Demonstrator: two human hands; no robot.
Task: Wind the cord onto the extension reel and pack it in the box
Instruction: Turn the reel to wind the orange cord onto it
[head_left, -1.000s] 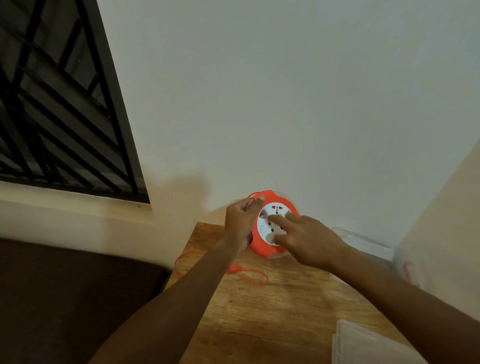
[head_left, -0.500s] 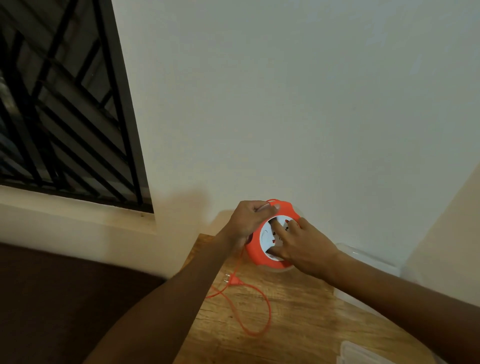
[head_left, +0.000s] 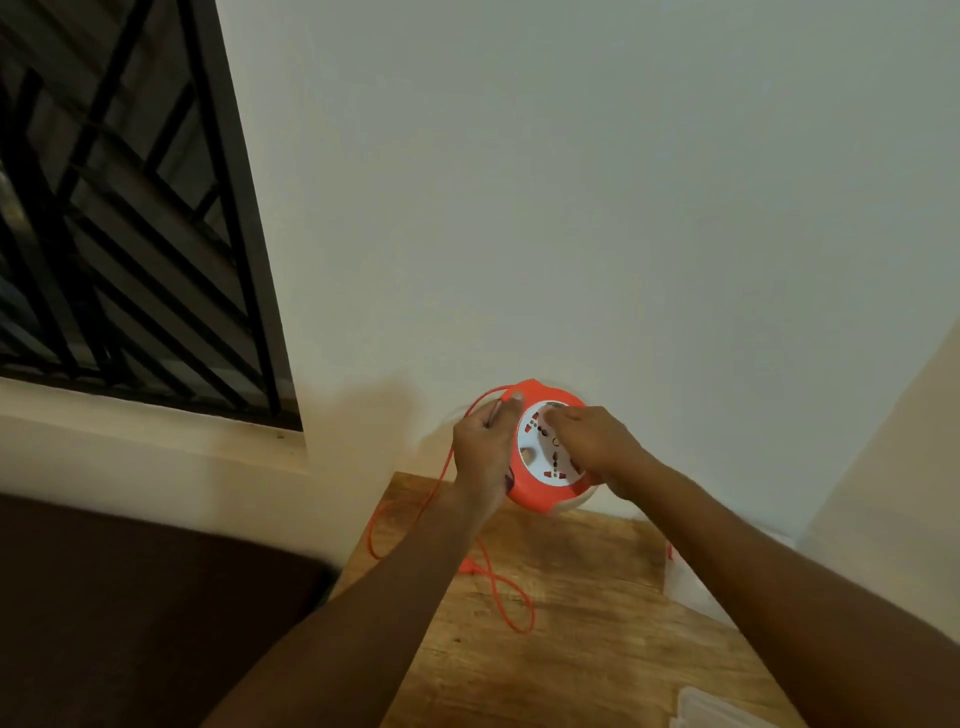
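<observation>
Left hand (head_left: 483, 449) curled round the reel's (head_left: 535, 493) orange rim, pinching the cord (head_left: 511, 605). Right hand (head_left: 597, 447) bent over the white face, fingertips pressing. Loose cord on the table (head_left: 582, 623).

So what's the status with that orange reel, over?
Left hand grips reel rim, pinching cord. Right hand on white socket face, fingers curled. Loose cord on wooden table; nothing in the way.

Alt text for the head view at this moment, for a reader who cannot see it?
Two bare hands hold a round orange extension reel with a white socket face upright above a wooden table: the left hand grips its rim, the right hand rests on the face. Loose thin orange cord trails onto the table.
</observation>
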